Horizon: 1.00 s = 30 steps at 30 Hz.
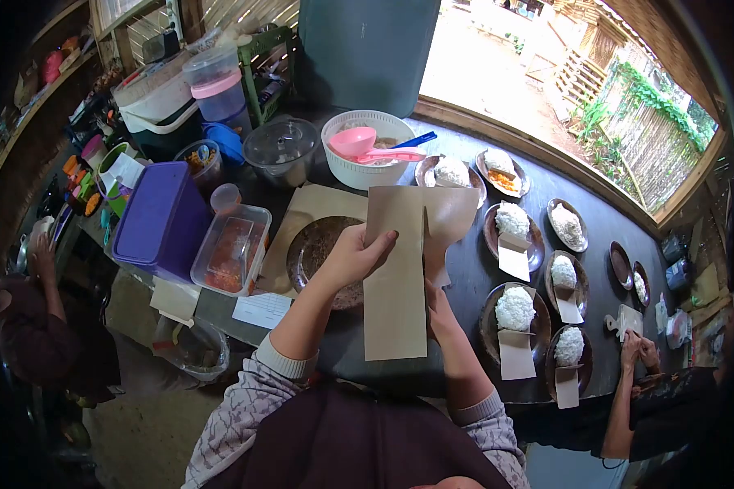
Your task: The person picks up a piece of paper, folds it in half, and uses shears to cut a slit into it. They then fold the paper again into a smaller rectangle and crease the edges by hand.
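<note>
A sheet of brown paper [395, 310] is held up in front of me, with a long slit running down from near its top edge. My left hand [360, 254] is closed on the sheet's left side, thumb on the front. My right hand [437, 306] is at the sheet's right side, its fingers mostly hidden behind the paper. A thin dark edge shows in the slit, but I cannot make out what the right hand grips. The right strip of paper curls away. Under my left forearm lies a brown round plate [306, 236] on more brown paper [322, 200].
To the right stand several brown plates with rice mounds [515, 308] and folded paper pieces [517, 354]. A white tub [367, 175] holds a pink ladle [353, 143]. Leftward are an orange-food container [232, 248] and purple box [161, 216]. Co-workers' hands [638, 350] are at both sides.
</note>
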Motion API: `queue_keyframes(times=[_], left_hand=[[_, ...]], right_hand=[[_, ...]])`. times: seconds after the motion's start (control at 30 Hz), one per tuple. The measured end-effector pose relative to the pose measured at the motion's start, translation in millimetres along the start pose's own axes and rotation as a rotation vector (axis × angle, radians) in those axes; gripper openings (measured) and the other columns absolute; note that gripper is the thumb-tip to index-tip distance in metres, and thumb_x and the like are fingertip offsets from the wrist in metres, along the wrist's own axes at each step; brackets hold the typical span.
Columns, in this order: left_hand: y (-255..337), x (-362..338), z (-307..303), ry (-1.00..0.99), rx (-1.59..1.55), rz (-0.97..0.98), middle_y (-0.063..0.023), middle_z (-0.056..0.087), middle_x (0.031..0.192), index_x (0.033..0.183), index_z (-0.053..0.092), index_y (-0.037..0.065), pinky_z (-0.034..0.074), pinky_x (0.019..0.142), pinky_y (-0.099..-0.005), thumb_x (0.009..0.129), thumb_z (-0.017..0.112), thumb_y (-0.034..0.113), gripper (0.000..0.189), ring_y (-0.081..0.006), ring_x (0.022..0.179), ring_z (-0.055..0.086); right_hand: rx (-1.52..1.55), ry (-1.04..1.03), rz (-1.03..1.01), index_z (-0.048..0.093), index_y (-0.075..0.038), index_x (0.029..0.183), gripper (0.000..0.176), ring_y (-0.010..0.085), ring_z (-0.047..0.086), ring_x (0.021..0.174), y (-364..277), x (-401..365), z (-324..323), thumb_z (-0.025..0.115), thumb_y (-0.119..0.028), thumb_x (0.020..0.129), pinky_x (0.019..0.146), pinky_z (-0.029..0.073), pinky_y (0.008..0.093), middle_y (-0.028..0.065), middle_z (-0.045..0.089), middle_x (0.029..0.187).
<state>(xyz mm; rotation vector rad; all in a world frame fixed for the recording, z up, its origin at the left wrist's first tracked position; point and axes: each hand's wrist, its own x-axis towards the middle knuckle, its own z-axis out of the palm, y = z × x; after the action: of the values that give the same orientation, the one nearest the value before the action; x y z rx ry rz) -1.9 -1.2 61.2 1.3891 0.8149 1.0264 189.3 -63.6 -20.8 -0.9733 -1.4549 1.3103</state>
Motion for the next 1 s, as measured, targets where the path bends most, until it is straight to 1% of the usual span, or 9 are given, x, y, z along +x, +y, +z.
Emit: queue_keyframes(times=[0.17,0.23,0.33,0.37,0.43,0.47,0.53,0.77,1.0], left_hand=[[-5.2,0.1,1.5,-0.025,0.046,0.018,0.0079,0.043,0.055,0.070,0.052,0.006,0.025,0.041,-0.0187,0.090,0.052,0.021,0.026,-0.0003,0.046,0.035],[-5.5,0.0,1.8,-0.039,0.033,0.003,0.0079,0.043,0.055,0.070,0.051,0.006,0.025,0.041,-0.0188,0.090,0.052,0.022,0.026,-0.0003,0.046,0.035],[-3.7,-0.7,2.3,-0.036,0.057,0.023,0.0078,0.044,0.056,0.071,0.053,0.005,0.026,0.042,-0.0186,0.090,0.052,0.022,0.025,-0.0002,0.048,0.035],[-3.3,-0.9,2.3,-0.041,0.047,0.010,0.0079,0.044,0.057,0.072,0.053,0.005,0.026,0.042,-0.0184,0.090,0.052,0.022,0.025,-0.0002,0.048,0.036],[-2.1,-1.5,2.5,-0.045,0.037,-0.003,0.0079,0.045,0.058,0.073,0.054,0.005,0.026,0.043,-0.0183,0.090,0.052,0.022,0.024,-0.0001,0.048,0.036],[-1.5,-1.9,2.8,-0.053,0.025,-0.001,0.0081,0.045,0.058,0.073,0.054,0.005,0.026,0.043,-0.0182,0.090,0.053,0.022,0.024,-0.0001,0.049,0.036],[-1.8,-2.2,3.1,-0.062,0.013,0.001,0.0083,0.045,0.058,0.074,0.055,0.005,0.026,0.043,-0.0181,0.090,0.053,0.023,0.024,-0.0001,0.049,0.036],[-3.8,-1.5,2.6,-0.061,0.010,-0.006,0.0082,0.045,0.059,0.075,0.055,0.005,0.026,0.043,-0.0179,0.090,0.053,0.022,0.023,0.0000,0.049,0.036],[-3.5,-1.8,3.5,-0.047,0.010,-0.001,0.0080,0.045,0.058,0.074,0.054,0.005,0.026,0.043,-0.0182,0.090,0.053,0.023,0.024,-0.0001,0.049,0.036]], right_hand=[[0.063,-0.023,-0.043,0.034,0.006,0.129,0.072,0.0164,0.044,0.112,2.9,0.5,-1.9,0.064,-0.033,0.078,0.094,0.035,0.0299,0.0102,0.047,0.123],[0.031,-0.007,0.036,0.034,0.008,0.128,0.070,0.0228,0.038,0.122,-3.7,-1.2,-0.2,0.061,-0.035,0.079,0.101,0.028,0.0320,0.0165,0.044,0.127],[0.049,0.019,0.051,0.032,0.008,0.128,0.071,0.0227,0.036,0.123,7.9,-0.4,-2.8,0.063,-0.031,0.078,0.103,0.026,0.0325,0.0162,0.042,0.130],[0.049,0.018,0.052,0.032,0.008,0.128,0.071,0.0227,0.036,0.123,10.5,0.4,-3.6,0.063,-0.031,0.078,0.103,0.026,0.0325,0.0162,0.042,0.130],[-0.024,0.013,-0.055,0.030,0.003,0.132,0.072,0.0156,0.044,0.111,12.0,1.8,-3.8,0.062,-0.036,0.081,0.093,0.036,0.0296,0.0078,0.048,0.121],[-0.025,0.012,-0.055,0.030,0.003,0.132,0.072,0.0156,0.044,0.111,10.9,1.6,-3.4,0.062,-0.036,0.081,0.093,0.036,0.0296,0.0078,0.048,0.121],[0.144,0.030,0.026,0.029,0.008,0.130,0.073,0.0224,0.034,0.125,2.2,1.0,0.8,0.066,-0.025,0.076,0.104,0.025,0.0330,0.0157,0.039,0.132],[0.089,0.052,0.066,0.029,0.007,0.130,0.073,0.0224,0.034,0.125,-2.4,1.6,1.5,0.065,-0.027,0.077,0.104,0.024,0.0334,0.0151,0.039,0.132],[0.099,0.032,0.027,0.030,0.009,0.129,0.073,0.0234,0.035,0.124,12.4,2.3,-4.5,0.065,-0.028,0.077,0.103,0.025,0.0333,0.0162,0.041,0.130]])
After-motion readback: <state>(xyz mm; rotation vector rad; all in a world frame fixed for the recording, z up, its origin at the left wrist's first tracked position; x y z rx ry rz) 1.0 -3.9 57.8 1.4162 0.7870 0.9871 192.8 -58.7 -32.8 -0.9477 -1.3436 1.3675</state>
